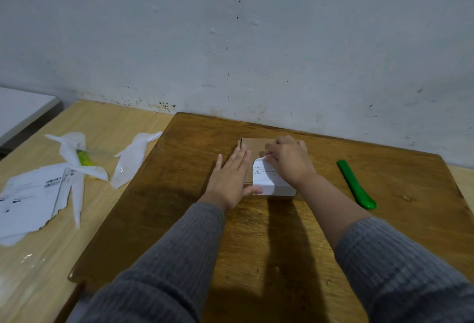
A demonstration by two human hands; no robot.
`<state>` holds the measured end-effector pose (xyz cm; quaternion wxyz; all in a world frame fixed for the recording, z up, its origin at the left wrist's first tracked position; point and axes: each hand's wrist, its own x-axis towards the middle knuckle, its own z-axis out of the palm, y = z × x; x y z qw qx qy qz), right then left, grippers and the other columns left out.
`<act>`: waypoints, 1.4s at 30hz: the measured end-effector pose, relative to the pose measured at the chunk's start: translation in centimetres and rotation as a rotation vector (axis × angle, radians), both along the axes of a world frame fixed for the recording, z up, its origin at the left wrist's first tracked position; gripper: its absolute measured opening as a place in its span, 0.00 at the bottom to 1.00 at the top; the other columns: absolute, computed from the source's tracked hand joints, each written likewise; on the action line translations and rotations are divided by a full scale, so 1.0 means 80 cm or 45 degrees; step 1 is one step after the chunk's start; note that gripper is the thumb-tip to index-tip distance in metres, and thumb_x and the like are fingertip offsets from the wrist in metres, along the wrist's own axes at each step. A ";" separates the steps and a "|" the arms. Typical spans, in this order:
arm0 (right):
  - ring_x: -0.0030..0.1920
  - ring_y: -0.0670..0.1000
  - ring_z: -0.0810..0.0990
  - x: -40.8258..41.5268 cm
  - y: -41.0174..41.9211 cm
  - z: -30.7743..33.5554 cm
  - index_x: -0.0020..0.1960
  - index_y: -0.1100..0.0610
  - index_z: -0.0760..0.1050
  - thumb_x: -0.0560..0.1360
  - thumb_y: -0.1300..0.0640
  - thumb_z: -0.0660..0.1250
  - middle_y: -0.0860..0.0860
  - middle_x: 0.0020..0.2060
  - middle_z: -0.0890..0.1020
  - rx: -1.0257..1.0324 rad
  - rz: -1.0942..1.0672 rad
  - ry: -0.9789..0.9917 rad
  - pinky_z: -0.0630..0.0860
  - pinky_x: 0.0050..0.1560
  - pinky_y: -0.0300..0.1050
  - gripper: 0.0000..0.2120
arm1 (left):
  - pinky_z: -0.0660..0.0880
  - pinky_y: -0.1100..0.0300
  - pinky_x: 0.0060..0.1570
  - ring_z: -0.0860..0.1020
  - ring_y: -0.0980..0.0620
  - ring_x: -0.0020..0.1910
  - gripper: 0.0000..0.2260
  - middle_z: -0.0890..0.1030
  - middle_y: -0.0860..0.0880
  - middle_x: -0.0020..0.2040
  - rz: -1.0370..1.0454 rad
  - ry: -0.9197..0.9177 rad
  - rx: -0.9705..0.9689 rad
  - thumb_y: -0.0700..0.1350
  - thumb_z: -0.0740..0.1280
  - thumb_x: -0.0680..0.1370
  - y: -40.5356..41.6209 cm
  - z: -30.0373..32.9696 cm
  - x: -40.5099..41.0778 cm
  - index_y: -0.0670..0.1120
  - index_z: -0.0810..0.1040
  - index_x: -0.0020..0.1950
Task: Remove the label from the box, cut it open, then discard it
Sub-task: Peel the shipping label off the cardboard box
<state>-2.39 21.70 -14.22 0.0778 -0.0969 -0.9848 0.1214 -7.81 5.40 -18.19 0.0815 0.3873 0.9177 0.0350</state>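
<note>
- We see a white label with black print; the lines are too small and blurred for us to read.
- The label covers the near right part of a small brown cardboard box, wrapping over its near edge; its far edge is lifted and curled up off the cardboard.
- The box sits flat on the dark wooden board, in the far half near the middle, well apart from the board's side edges.
- Our left hand lies flat with straight fingers pressed against the box's left side, thumb touching the near left corner of the label.
- Our right hand is over the box top, fingers curled and pinching the raised far edge of the label.
- A green cutter lies on the board toward its right edge, apart from the box.
- On the lighter table left of the board: torn white papers with barcodes and unreadable print, white plastic scraps, and a yellow-green item half hidden among the scraps.
- Both forearms wear grey ribbed sleeves.
</note>
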 end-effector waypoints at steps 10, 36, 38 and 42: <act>0.56 0.52 0.77 0.010 0.010 0.013 0.51 0.52 0.80 0.80 0.55 0.58 0.48 0.53 0.83 -0.136 -0.025 -0.230 0.62 0.61 0.48 0.11 | 0.39 0.45 0.75 0.39 0.53 0.78 0.42 0.38 0.50 0.80 0.009 0.035 -0.007 0.68 0.55 0.77 0.005 0.000 -0.004 0.47 0.40 0.80; 0.55 0.53 0.77 0.023 0.028 0.002 0.55 0.52 0.81 0.78 0.51 0.62 0.49 0.52 0.82 0.064 0.166 -0.081 0.66 0.55 0.46 0.12 | 0.41 0.41 0.75 0.40 0.52 0.78 0.42 0.39 0.49 0.80 0.106 0.075 -0.013 0.69 0.51 0.77 0.017 -0.005 0.015 0.46 0.40 0.80; 0.52 0.52 0.79 0.027 0.028 0.000 0.53 0.53 0.82 0.78 0.51 0.63 0.50 0.51 0.84 -0.124 0.048 -0.096 0.70 0.50 0.43 0.11 | 0.42 0.41 0.75 0.40 0.52 0.78 0.42 0.40 0.49 0.80 0.134 0.074 -0.018 0.70 0.51 0.77 0.021 -0.005 0.018 0.46 0.40 0.80; 0.49 0.52 0.79 0.031 0.022 0.003 0.50 0.57 0.82 0.78 0.55 0.62 0.52 0.52 0.84 -0.284 -0.106 -0.130 0.69 0.44 0.40 0.11 | 0.43 0.41 0.75 0.40 0.51 0.78 0.41 0.40 0.48 0.80 0.134 0.102 -0.073 0.69 0.49 0.77 0.028 -0.001 0.021 0.46 0.39 0.80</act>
